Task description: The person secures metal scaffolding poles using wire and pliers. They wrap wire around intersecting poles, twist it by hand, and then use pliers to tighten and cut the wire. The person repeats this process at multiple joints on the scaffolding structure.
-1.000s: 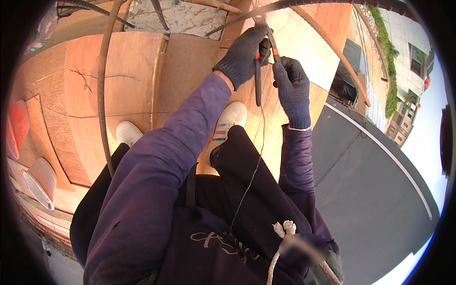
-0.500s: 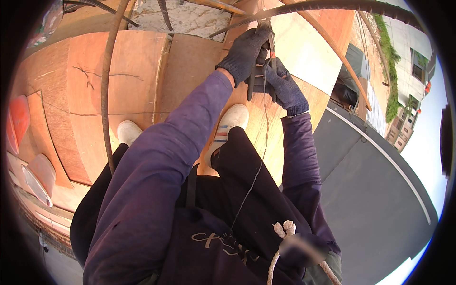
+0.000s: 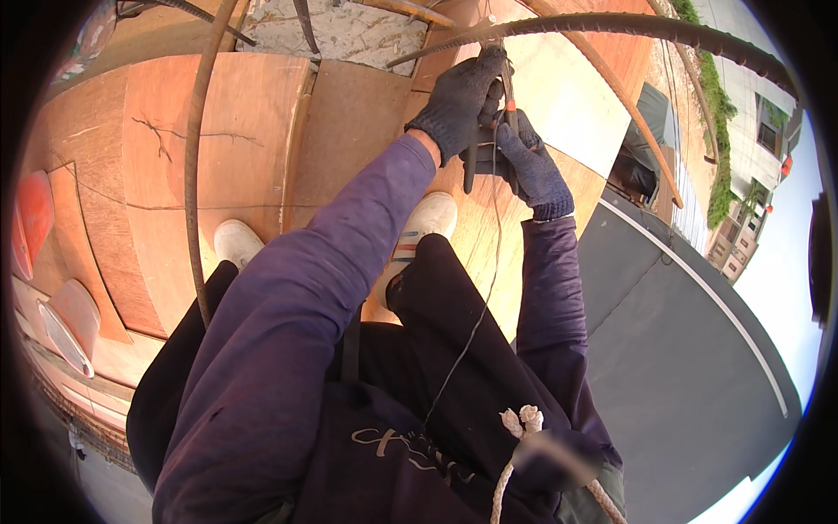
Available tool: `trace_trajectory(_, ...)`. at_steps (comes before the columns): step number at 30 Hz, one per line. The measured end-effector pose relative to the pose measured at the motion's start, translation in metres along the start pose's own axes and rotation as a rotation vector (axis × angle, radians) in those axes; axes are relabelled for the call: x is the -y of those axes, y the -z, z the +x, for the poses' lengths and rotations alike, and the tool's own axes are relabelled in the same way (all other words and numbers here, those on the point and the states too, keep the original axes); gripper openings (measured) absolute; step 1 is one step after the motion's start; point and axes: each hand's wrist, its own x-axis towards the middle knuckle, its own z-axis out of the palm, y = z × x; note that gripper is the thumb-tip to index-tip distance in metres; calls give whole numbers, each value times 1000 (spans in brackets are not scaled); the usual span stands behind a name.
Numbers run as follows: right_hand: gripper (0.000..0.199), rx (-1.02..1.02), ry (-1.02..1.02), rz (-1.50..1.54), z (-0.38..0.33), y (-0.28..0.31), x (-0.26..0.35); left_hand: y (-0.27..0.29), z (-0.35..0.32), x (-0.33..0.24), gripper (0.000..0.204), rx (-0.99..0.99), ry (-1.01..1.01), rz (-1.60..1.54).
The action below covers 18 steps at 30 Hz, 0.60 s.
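Pliers [image 3: 511,106] point up toward the curved ribbed bar [image 3: 628,24], handles gathered in the gloved right hand [image 3: 535,168], whose fingers curl round them. The gloved left hand [image 3: 458,98] sits beside their head, fingertips mostly hidden, so I cannot tell what it pinches; thin wire [image 3: 500,229] hangs below.

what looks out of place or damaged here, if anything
A dark, crooked strand on the plywood, left of the left hand. It looks like a stray scrap, branching across otherwise plain boards; wire or twig, I can't tell.
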Motion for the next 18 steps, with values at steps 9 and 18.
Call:
trace_trajectory(9,54,96,-45,368,-9,-10,-1,4,3,11,47,59,-35,-65)
trace_trajectory(18,36,-172,-193,-133,-29,-34,48,72,-5,-15,23,-637,-735,969)
